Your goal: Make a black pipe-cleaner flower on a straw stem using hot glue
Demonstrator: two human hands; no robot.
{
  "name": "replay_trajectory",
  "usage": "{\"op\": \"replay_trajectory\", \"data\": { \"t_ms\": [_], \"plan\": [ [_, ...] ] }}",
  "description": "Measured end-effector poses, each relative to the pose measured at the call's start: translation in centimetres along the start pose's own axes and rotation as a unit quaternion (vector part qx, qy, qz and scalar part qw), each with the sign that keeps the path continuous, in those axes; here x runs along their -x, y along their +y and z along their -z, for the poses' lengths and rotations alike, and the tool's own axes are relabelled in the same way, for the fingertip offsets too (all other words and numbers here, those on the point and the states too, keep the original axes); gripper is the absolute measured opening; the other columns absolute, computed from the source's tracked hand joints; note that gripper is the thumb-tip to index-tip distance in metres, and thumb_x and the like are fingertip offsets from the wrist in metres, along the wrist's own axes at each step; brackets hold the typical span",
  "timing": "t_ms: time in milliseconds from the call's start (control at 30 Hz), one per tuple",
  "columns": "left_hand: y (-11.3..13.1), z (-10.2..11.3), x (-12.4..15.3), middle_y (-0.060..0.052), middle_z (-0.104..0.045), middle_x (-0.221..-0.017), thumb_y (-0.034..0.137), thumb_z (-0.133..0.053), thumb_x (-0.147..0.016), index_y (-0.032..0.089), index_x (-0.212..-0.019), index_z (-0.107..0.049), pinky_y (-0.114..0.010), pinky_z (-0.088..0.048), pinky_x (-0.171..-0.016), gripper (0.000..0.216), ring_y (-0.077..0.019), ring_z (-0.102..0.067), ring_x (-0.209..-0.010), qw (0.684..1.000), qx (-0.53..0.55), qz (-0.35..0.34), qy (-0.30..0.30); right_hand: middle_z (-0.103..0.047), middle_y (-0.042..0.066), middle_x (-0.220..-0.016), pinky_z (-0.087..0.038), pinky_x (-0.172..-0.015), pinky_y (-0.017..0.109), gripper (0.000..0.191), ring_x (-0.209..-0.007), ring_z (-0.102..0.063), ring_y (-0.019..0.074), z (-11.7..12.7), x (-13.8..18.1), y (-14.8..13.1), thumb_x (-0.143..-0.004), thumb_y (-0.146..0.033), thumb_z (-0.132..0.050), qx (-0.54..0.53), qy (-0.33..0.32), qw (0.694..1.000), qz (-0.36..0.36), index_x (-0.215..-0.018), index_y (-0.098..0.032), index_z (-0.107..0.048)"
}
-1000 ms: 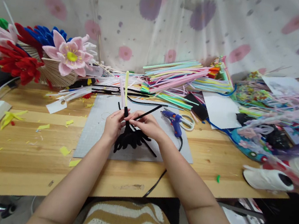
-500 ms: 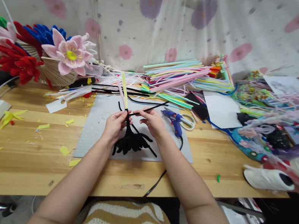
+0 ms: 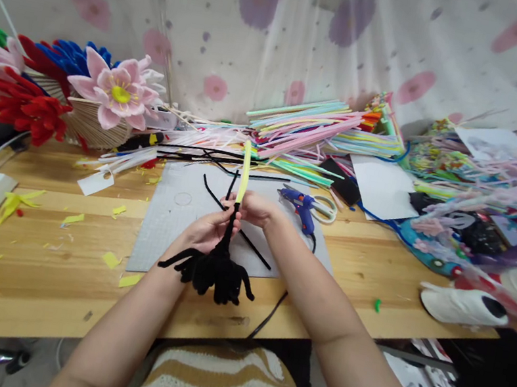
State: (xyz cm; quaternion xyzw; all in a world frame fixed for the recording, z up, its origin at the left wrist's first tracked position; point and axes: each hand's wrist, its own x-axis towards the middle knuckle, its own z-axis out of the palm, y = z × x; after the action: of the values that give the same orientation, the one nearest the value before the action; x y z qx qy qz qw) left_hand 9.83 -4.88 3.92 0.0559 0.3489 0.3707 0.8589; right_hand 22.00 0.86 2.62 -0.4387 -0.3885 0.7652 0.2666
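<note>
A black pipe-cleaner flower (image 3: 219,273) hangs head down toward me over the front of the mat, its petals bunched and a few strands curling outward. My left hand (image 3: 206,230) is closed around its black-wrapped stem. Above the wrapping, a pale yellow stem end (image 3: 244,174) points away from me. My right hand (image 3: 256,209) is closed close against the stem where black meets yellow, fingers partly hidden behind it; a black pipe cleaner (image 3: 231,187) sticks up at the fingertips. Another black strand (image 3: 256,250) slants out below the hands.
Beneath the hands is a grey cutting mat (image 3: 160,223). A blue glue gun (image 3: 304,209) and scissors (image 3: 326,209) lie to the right. Pipe-cleaner bundles (image 3: 304,131) line the back, finished flowers (image 3: 121,92) stand left, and a white roll (image 3: 459,305) lies right.
The flower has turned so its head points more toward me and moved slightly right and nearer. My right hand has moved left, up against the stem, bringing the black strand round it.
</note>
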Motion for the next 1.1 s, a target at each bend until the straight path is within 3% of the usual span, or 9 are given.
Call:
{"op": "replay_trajectory", "data": {
  "t_ms": [133, 233, 333, 433, 567, 700, 800, 933, 1100],
  "plan": [
    [-0.5, -0.4, -0.1, 0.001, -0.056, -0.058, 0.014, -0.048, -0.083, 0.012, -0.076, -0.060, -0.011, -0.045, -0.047, 0.014, -0.0032, -0.054, -0.050, 0.999, 0.003, -0.002, -0.035, -0.030, -0.010, -0.029, -0.026, -0.037, 0.016, 0.032, -0.031, -0.029, 0.0027, -0.5, -0.7, -0.5, -0.065, -0.014, -0.063, 0.066, -0.086, 0.994, -0.031, -0.049, -0.016, -0.036],
    [-0.7, 0.1, -0.8, 0.000, -0.058, -0.059, 0.014, -0.058, -0.076, 0.011, -0.073, -0.061, -0.014, -0.046, -0.048, 0.005, -0.0047, -0.055, -0.050, 0.995, -0.066, -0.069, -0.019, -0.035, -0.009, -0.034, -0.025, -0.037, 0.017, 0.027, -0.032, -0.029, 0.0032, -0.4, -0.9, -0.9, -0.064, -0.018, -0.064, 0.146, -0.068, 0.987, -0.019, -0.053, -0.016, -0.040],
    [-0.4, 1.4, -1.8, -0.002, -0.061, -0.059, 0.017, -0.070, -0.064, 0.010, -0.069, -0.060, -0.019, -0.047, -0.051, 0.013, -0.0080, -0.057, -0.051, 0.967, -0.152, -0.201, 0.032, -0.046, -0.006, -0.049, -0.031, -0.045, 0.019, 0.013, -0.043, -0.039, 0.0049, -0.1, -0.6, -0.9, -0.065, -0.015, -0.060, 0.215, 0.098, 0.966, 0.102, -0.062, -0.015, -0.047],
    [0.1, 2.6, -2.6, -0.002, -0.062, -0.060, 0.022, -0.073, -0.057, 0.010, -0.068, -0.059, -0.022, -0.047, -0.053, 0.022, -0.0100, -0.058, -0.052, 0.941, -0.176, -0.275, 0.090, -0.049, -0.004, -0.063, -0.035, -0.057, 0.020, 0.004, -0.057, -0.044, 0.0063, -0.7, 0.5, -0.6, -0.069, -0.013, -0.052, 0.274, 0.246, 0.885, 0.285, -0.072, -0.016, -0.052],
    [0.2, 2.7, -3.0, -0.002, -0.061, -0.058, 0.021, -0.071, -0.055, 0.010, -0.065, -0.059, -0.023, -0.046, -0.053, 0.019, -0.0102, -0.056, -0.053, 0.909, -0.226, -0.326, 0.125, -0.054, -0.002, -0.067, -0.034, -0.061, 0.023, 0.027, -0.063, -0.048, 0.0111, -2.8, 1.7, -0.8, -0.071, -0.029, -0.056, 0.463, 0.156, 0.819, 0.300, -0.097, -0.019, -0.058],
    [-0.3, 2.3, -2.7, -0.004, -0.062, -0.062, 0.022, -0.070, -0.055, 0.010, -0.067, -0.061, -0.027, -0.047, -0.057, 0.020, -0.0129, -0.057, -0.059, 0.903, -0.264, -0.317, 0.123, -0.060, 0.001, -0.071, -0.033, -0.060, 0.024, 0.016, -0.068, -0.050, 0.0130, -3.9, 0.9, -1.4, -0.072, -0.027, -0.056, 0.569, 0.113, 0.778, 0.239, -0.083, -0.020, -0.065],
    [-0.7, 2.5, -2.3, -0.005, -0.063, -0.066, 0.024, -0.073, -0.052, 0.010, -0.071, -0.062, -0.029, -0.049, -0.061, 0.026, -0.0138, -0.058, -0.062, 0.915, -0.271, -0.286, 0.089, -0.061, 0.000, -0.068, -0.032, -0.057, 0.021, 0.014, -0.063, -0.050, 0.0103, -3.4, 0.1, -1.7, -0.073, -0.021, -0.053, 0.547, 0.092, 0.802, 0.222, -0.078, -0.018, -0.066],
    [-1.1, 2.6, -2.2, -0.005, -0.063, -0.064, 0.023, -0.074, -0.051, 0.010, -0.069, -0.061, -0.026, -0.046, -0.052, 0.026, -0.0173, -0.062, -0.061, 0.910, -0.295, -0.262, 0.128, -0.060, 0.000, -0.064, -0.032, -0.053, 0.021, 0.022, -0.055, -0.049, 0.0087, -2.3, -0.2, -1.9, -0.075, -0.031, -0.054, 0.517, 0.021, 0.835, 0.185, -0.085, -0.015, -0.065],
    [-1.1, 1.8, -2.2, -0.006, -0.066, -0.067, 0.019, -0.071, -0.056, 0.011, -0.072, -0.061, -0.023, -0.044, -0.049, 0.020, -0.0192, -0.064, -0.061, 0.906, -0.307, -0.251, 0.149, -0.056, -0.002, -0.061, -0.031, -0.055, 0.020, 0.013, -0.055, -0.047, 0.0077, -1.9, -0.1, -2.7, -0.069, -0.026, -0.059, 0.514, -0.044, 0.830, 0.212, -0.071, -0.013, -0.064]
  ]
}}
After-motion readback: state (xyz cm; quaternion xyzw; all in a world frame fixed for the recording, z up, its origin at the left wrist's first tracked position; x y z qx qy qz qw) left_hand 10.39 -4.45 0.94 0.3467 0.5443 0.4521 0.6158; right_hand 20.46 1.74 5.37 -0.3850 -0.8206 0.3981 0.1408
